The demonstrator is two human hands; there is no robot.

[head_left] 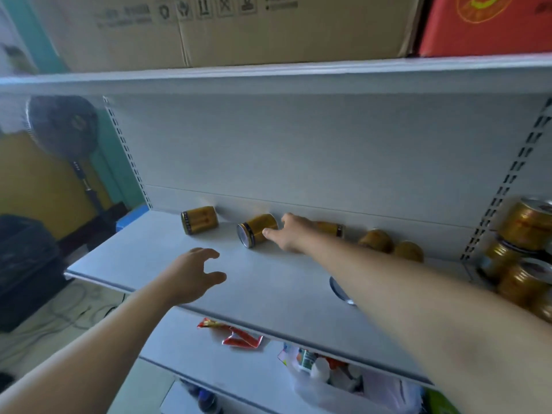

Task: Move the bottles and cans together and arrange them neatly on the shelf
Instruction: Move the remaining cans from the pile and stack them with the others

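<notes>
Gold cans lie scattered on the grey shelf (143, 255). One can (199, 219) lies on its side at the back left. A second tipped can (257, 230) lies in the middle with its silver end toward me. My right hand (288, 234) reaches to this can's right side, thumb and fingers spread around it and touching or nearly touching. My left hand (195, 271) hovers over the shelf front with fingers loosely curled and holds nothing. Another can (331, 228) lies behind my right wrist. Two more cans (376, 240) lie blurred to the right. Stacked upright cans (528, 225) fill the far right.
Cardboard boxes (239, 28) and a red box (484, 25) sit on the shelf above. A red wrapper (239, 336) and a plastic bag of items (343, 380) lie on the lower shelf. A fan (64, 127) stands to the left. A silver can end (340, 289) peeks under my right forearm.
</notes>
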